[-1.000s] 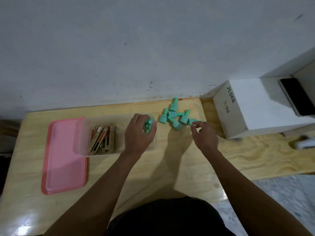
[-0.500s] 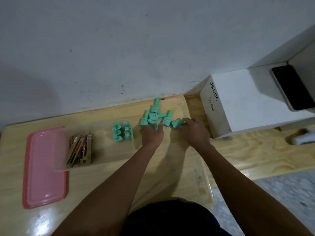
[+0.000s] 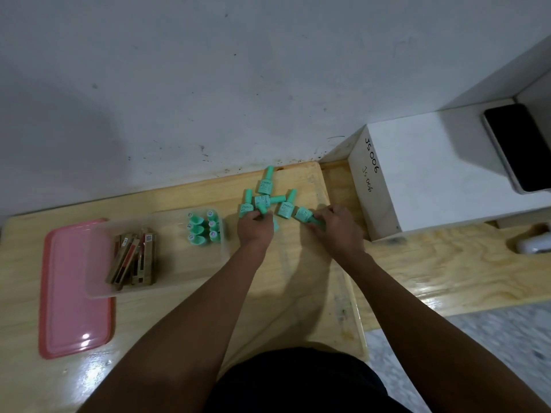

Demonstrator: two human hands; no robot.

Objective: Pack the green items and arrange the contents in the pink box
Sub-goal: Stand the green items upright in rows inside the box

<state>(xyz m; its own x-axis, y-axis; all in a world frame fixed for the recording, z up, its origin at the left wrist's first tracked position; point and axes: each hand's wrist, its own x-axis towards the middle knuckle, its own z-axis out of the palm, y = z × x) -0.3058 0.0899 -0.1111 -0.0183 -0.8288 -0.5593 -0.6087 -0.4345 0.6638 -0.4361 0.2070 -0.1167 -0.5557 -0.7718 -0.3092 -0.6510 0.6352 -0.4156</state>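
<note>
1. The loose green bottles [image 3: 269, 193] lie in a small heap at the far edge of the table [image 3: 298, 281], close to the wall and just right of the box [image 3: 179, 286]. They are small mint-green bottles with squarish bodies, narrower caps of the same colour and dark print on a side. They lie on their sides, pointing every way and touching or overlapping.
2. The left hand [image 3: 255, 229] has its fingers curled over the near bottle [image 3: 262, 208] at the heap's near-left edge. The right hand [image 3: 337, 228] pinches the rightmost bottle [image 3: 302, 214] at its cap end. Working both hands on the heap probably lets two bottles travel per trip.
3. The packed green bottles [image 3: 202, 231] stand upright in two short rows against the right end of the box, caps up. This seems meant to save floor space and keep rows tidy.
4. The box is translucent and open. At its left end, well apart from the green rows, lies a bundle of brown-and-gold sticks [image 3: 134, 260], leaning against one another.
5. The pink lid [image 3: 68, 308] lies flat to the left, its right edge under the box, out of the way of packing.
6. Further right sits a white block [image 3: 423, 174] marked with handwriting, with a dark phone [image 3: 518, 147] on its far-right side.
</note>
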